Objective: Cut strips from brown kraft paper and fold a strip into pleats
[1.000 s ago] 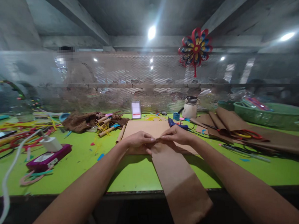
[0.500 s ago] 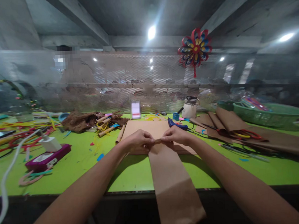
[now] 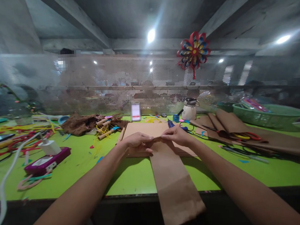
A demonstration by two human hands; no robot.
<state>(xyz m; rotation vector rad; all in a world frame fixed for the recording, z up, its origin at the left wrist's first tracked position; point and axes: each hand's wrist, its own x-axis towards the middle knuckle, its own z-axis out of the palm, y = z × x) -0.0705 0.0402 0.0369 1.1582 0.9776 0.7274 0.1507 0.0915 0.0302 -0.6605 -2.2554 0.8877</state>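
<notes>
A long strip of brown kraft paper [image 3: 176,181] hangs down from my fingers over the table's front edge. Its far end looks narrowly folded or rolled. My left hand [image 3: 138,141] pinches the left end of that fold, with a lower finger reaching along the strip's side. At the fold's right end, my right hand [image 3: 177,135] holds it between thumb and fingers. Beneath both hands lies a flat stack of tan cardboard [image 3: 135,129]. A blue glue gun [image 3: 170,123] rests just beyond my right hand, partly hidden by it.
Left stands a purple power strip [image 3: 47,161] with a white charger [image 3: 50,146]. Scissors with red and yellow handles [image 3: 252,137] lie on brown paper sheets [image 3: 225,122] at right, before a green basket [image 3: 269,115]. A phone [image 3: 135,112] stands upright behind the cardboard.
My left fingers have shifted at the fold, one now spread lower beside the strip. My right hand keeps its pinch. The view has tilted slightly.
</notes>
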